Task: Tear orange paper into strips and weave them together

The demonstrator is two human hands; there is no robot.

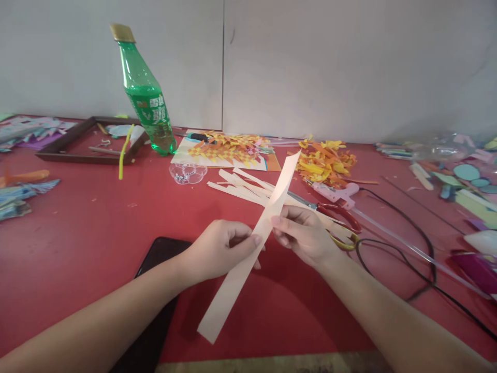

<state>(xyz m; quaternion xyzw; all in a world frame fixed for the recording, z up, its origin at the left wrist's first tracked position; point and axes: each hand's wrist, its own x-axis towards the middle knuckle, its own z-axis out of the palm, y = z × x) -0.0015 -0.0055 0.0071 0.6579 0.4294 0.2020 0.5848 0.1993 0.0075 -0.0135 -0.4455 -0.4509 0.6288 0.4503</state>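
Observation:
A long pale paper strip (233, 292) slants across the middle of the view, held up over the red table. My left hand (223, 248) pinches it near its middle, thumb on top and fingers behind. Just above and to the right, my right hand (301, 230) grips the strip's right edge between thumb and fingers. Beyond the hands, more pale strips (240, 189) lie in a loose pile. Scissors with red handles (341, 215) rest partly behind my right hand. A black phone (155, 305) lies under my left forearm.
A green bottle (149, 103) stands beside a brown frame (72, 155). Orange and yellow paper pieces (326, 163) are heaped behind a pink glue gun (337, 192), whose black cable (423, 238) loops rightward. Paper scraps (454, 176) cover the right side of the red table (97, 248).

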